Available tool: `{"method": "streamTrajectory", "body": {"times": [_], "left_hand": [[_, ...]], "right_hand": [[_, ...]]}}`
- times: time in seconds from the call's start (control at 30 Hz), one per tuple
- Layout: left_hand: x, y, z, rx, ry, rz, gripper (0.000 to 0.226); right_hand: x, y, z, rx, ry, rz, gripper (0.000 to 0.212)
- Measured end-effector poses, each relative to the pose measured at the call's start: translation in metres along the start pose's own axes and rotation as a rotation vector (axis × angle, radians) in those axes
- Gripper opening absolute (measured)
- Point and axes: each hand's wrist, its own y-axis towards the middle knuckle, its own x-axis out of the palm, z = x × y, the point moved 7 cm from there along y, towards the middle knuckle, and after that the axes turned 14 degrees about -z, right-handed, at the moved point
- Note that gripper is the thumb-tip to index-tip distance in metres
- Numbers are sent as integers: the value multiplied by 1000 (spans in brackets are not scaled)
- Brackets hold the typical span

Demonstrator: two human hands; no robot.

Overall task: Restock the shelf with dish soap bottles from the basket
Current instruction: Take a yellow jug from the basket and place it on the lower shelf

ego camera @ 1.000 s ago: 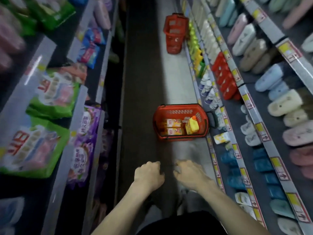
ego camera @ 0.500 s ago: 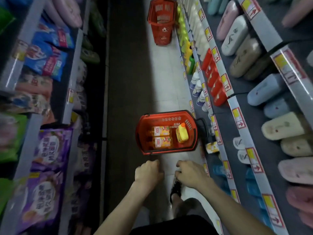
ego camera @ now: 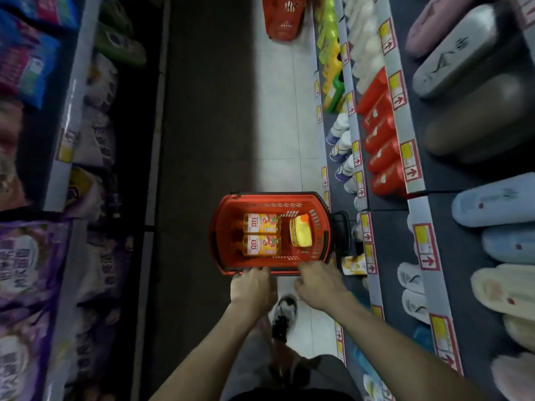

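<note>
A red basket stands on the aisle floor just ahead of me. Two orange-labelled dish soap bottles lie side by side in it, with a yellow bottle with an orange cap to their right. My left hand and my right hand hover with curled fingers at the basket's near rim and hold nothing; I cannot tell whether they touch it. On the low right shelf, yellow and green bottles stand further along, and one pale bottle is beside the basket.
A second red basket stands further down the aisle. Right-hand shelves hold red packs and slippers. Detergent bags fill the left shelves. The basket's black handle points at the right shelf. My shoe is below my hands.
I have walked forward along the aisle, so the basket with the bottles is now right under my hands. Both hands kept the same curled pose.
</note>
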Motion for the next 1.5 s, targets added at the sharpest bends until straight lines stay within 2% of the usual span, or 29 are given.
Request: {"method": "streamTrajectory", "body": {"times": [0.4,0.7,0.87,0.97,1.13,1.3,1.5], "left_hand": [[16,143,-26,-5,-48,-202,30],[48,258,-6,-30,-66,-286,21],[67,323,21,-14,-122,-271,26],[80,356,41,-7,-245,-264,33],[106,403,66,-21,-563,-260,38],[137,431,74,-33,-738,-308,31],[153,437,77,-116,-1036,-295,39]], "right_hand": [[9,140,12,51,-120,-198,32],[25,242,75,118,-149,-173,32],[43,293,121,164,-172,-195,38],[51,319,138,157,-133,-203,38],[63,350,156,193,52,-223,44],[80,380,168,292,450,-266,60],[110,400,179,418,925,-311,50]]}}
